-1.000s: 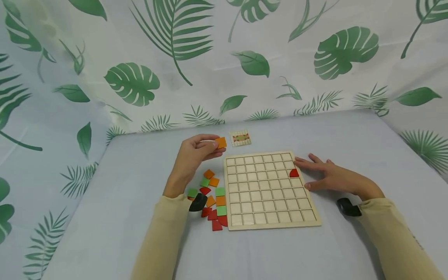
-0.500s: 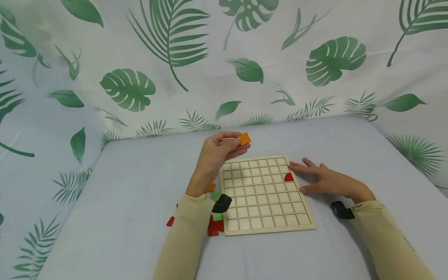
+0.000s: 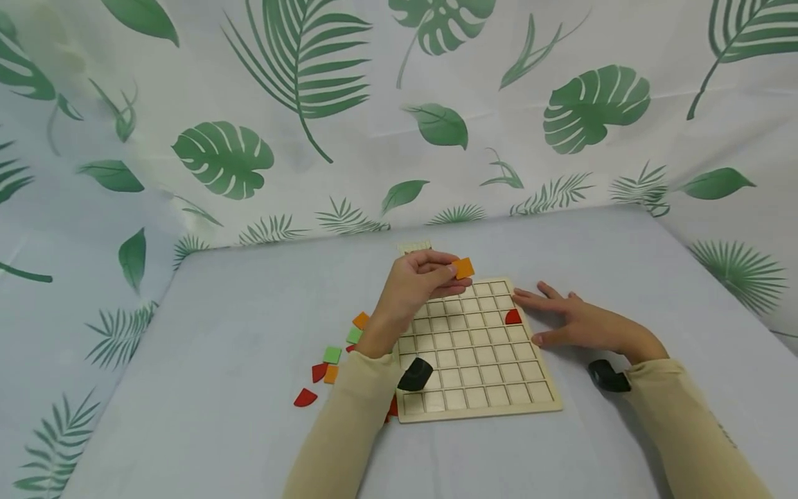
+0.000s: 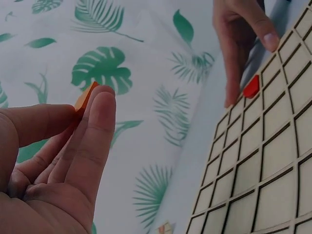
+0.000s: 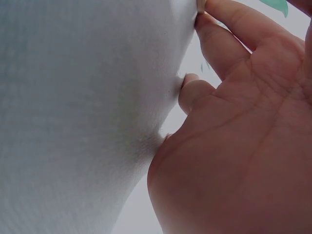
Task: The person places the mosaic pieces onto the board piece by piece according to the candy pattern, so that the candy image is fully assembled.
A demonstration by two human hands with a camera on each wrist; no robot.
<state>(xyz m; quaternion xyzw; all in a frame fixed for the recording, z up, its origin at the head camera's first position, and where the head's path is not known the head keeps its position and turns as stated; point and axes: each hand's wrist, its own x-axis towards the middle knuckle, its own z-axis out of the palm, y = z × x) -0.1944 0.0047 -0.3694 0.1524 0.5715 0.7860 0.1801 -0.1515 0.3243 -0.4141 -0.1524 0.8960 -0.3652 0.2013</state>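
Observation:
My left hand (image 3: 414, 291) pinches an orange square tile (image 3: 463, 268) between thumb and fingers, above the far left part of the wooden grid board (image 3: 480, 419). In the left wrist view the orange tile (image 4: 87, 100) shows edge-on between the fingertips. A red quarter-round tile (image 3: 513, 317) sits in a cell at the board's right edge. My right hand (image 3: 582, 322) rests beside that edge, thumb and fingertips touching it, with fingers spread. From the right wrist view, the right palm (image 5: 239, 146) stands by the tablecloth.
Loose tiles lie left of the board: an orange square (image 3: 361, 320), a green square (image 3: 332, 355), a red quarter-round (image 3: 305, 398) and several more, some hidden by my left forearm (image 3: 349, 423). Behind my left hand a small pattern card (image 3: 414, 246) is partly hidden. A leaf-print cloth (image 3: 349, 125) hangs behind.
My left hand has carried the orange tile rightward from beside the card, over the board's far side, and lowered a little. The right hand has stayed at the board's edge.

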